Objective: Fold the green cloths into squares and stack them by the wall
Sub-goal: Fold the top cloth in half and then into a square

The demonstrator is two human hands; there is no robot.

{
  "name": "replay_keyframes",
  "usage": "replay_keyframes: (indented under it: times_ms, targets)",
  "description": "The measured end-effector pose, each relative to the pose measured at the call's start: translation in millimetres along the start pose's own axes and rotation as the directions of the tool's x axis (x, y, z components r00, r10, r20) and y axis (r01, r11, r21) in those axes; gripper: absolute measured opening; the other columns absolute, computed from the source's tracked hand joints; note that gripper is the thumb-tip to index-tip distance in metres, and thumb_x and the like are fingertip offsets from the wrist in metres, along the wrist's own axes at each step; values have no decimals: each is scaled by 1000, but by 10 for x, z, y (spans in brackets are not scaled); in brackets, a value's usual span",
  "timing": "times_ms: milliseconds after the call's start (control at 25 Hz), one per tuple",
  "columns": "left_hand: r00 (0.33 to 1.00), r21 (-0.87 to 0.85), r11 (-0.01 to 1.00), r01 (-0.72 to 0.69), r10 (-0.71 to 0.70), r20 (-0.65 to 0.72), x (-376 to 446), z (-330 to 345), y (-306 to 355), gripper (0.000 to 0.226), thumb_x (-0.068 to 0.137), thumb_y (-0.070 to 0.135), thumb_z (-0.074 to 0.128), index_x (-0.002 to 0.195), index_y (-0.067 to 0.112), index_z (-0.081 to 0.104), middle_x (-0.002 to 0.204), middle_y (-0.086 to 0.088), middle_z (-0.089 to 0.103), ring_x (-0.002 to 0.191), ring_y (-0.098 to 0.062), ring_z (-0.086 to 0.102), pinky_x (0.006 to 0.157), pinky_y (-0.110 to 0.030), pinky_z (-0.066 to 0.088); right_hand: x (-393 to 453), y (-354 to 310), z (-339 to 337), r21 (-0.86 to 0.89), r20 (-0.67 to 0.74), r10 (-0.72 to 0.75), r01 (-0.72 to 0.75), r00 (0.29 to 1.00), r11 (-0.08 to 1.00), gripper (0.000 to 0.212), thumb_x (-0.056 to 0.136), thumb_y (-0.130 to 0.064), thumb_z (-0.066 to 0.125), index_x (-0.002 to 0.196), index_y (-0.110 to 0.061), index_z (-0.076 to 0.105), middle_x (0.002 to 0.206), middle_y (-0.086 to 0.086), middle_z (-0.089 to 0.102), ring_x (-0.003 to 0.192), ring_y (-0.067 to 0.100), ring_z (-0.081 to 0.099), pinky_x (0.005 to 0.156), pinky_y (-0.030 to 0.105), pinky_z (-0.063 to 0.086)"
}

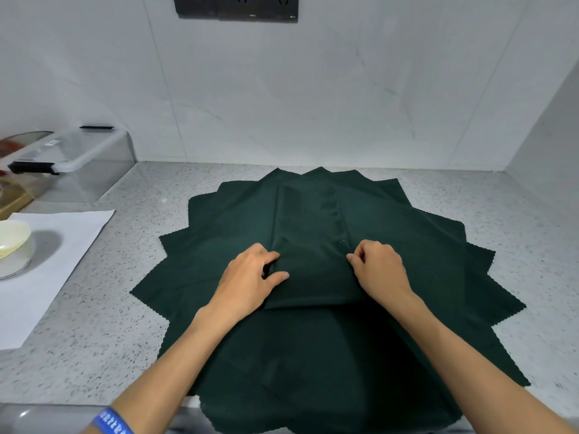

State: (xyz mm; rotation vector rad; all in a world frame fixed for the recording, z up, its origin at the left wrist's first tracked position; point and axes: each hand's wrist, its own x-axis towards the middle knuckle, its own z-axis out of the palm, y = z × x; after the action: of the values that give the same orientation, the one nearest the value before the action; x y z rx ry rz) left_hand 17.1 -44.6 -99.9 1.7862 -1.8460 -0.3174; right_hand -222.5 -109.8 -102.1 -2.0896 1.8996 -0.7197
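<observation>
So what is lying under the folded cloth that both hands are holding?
Under the folded cloth held by the left hand and right hand is a fanned pile of green cloths, their zigzag corners showing. The pile covers the counter beneath, and its cloths cannot be counted.

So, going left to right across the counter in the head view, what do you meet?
Pale yellow lidded glass jar → white paper sheet → left hand → folded dark green cloth gripped by both hands → right hand.
</observation>
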Motion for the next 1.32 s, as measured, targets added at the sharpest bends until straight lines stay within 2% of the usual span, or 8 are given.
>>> replay_keyframes:
  times_ms: [440,600,680,760,880,960,1080,1320]
  targets:
    - [998,192,980,-44,35,51,5,21,30,49,95,48,56,130,14,57,113,5,48,92,-19,55,73,-38,52,-84,-75,14,-199,-110,-63,40,992,979,20,97,-27,55,92,-8,53,82,8,63,65,27,52,53,31,35]
    - [903,514,750,-416,409,133,177,-29,10,56,89,30,61,141,18,47,153,-3,35,130,-24,42,93,-41,48,7,49,94,-488,-89,-569,462,817,740,31,77,-6,70,105,-18,64,112,2,63,79,25,56,52,32,42]
    - [861,493,708,-506,380,338,310,-57,-34,58,96,24,43,152,20,31,164,3,16,148,-16,20,117,-45,25,120,165,94,-405,10,-659,605,752,685,38,76,-2,72,108,-21,70,122,-2,67,95,27,62,70,36,48]
    - [862,346,850,-398,217,458,357,-80,-180,59,100,19,31,157,25,16,164,11,6,150,-4,4,123,-42,6,193,305,83,-198,88,-577,582,812,789,40,87,-3,63,121,-23,67,132,-6,63,114,28,60,87,42,48]
    - [867,125,939,-322,239,437,333,-88,-386,67,94,7,32,155,30,19,162,18,10,147,6,2,123,-34,-2,259,505,-47,95,333,-490,488,806,868,57,93,-1,44,141,-31,50,151,-19,38,143,9,30,118,34,23]
    - [859,-13,961,-275,251,447,368,-141,-441,67,91,9,38,153,33,27,160,22,16,144,12,5,122,-29,-3,315,535,-160,190,455,-472,436,755,880,65,89,-1,45,143,-36,45,152,-25,31,144,-3,16,120,22,11]
    - [871,-39,960,-279,269,411,439,-141,-501,62,92,14,50,148,36,37,155,26,24,142,12,16,121,-26,4,333,543,-187,185,443,-481,448,757,875,59,92,-11,56,141,-41,46,150,-31,32,143,-7,18,118,20,13]
    - [935,21,935,-353,352,49,489,101,-467,46,86,1,55,125,23,66,130,11,64,115,-14,59,99,-39,48,283,429,92,45,30,-509,508,860,860,40,89,-18,61,128,-28,63,124,-11,67,115,18,60,96,43,48]
